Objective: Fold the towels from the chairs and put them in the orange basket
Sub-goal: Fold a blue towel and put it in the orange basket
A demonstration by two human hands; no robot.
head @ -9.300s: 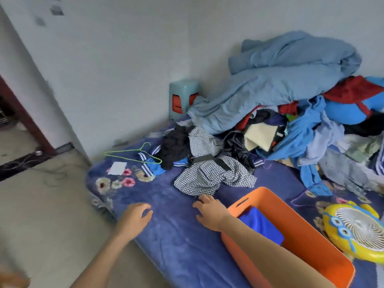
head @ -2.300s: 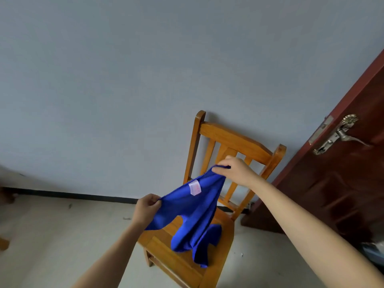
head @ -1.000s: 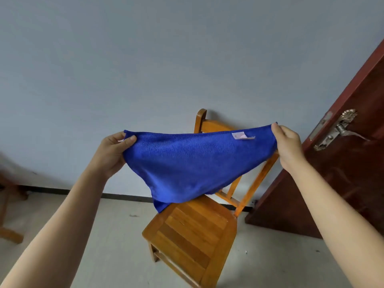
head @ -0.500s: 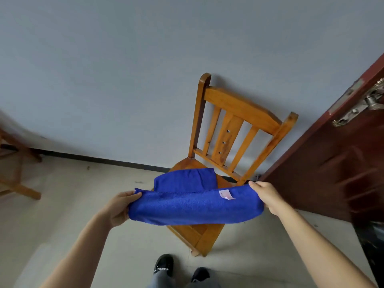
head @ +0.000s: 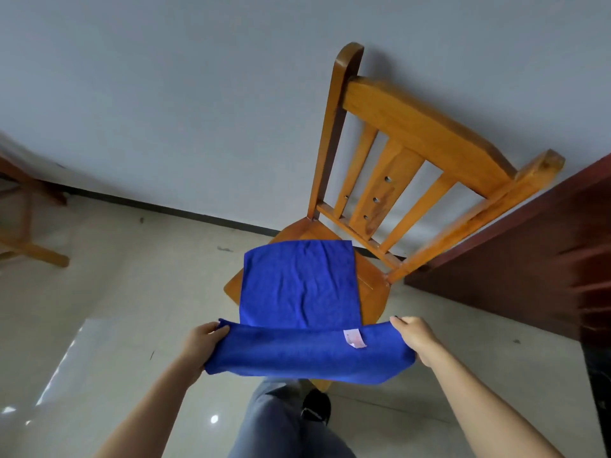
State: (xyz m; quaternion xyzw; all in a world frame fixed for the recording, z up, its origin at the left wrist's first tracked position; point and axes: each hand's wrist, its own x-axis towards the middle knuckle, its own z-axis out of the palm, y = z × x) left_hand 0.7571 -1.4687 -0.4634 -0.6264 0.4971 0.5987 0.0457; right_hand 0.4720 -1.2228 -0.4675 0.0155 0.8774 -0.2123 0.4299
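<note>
Pinching the near edge of the blue towel (head: 297, 285), left hand (head: 203, 342) at 9 o'clock, right hand (head: 415, 338) at 3, we have its free half lying on the chair (head: 372, 287) toward 12.

Chair back (head: 420, 133) blocks behind seat; door (head: 535, 259) crowds right.

**Single head cam, pitching down**

Wide-angle view is looking forward and down, facing the chair (head: 426, 137) against the wall (head: 165, 94). Left hand (head: 201, 342) and right hand (head: 415, 337), gripping the towel (head: 297, 285), are sitting close under the lens.
</note>
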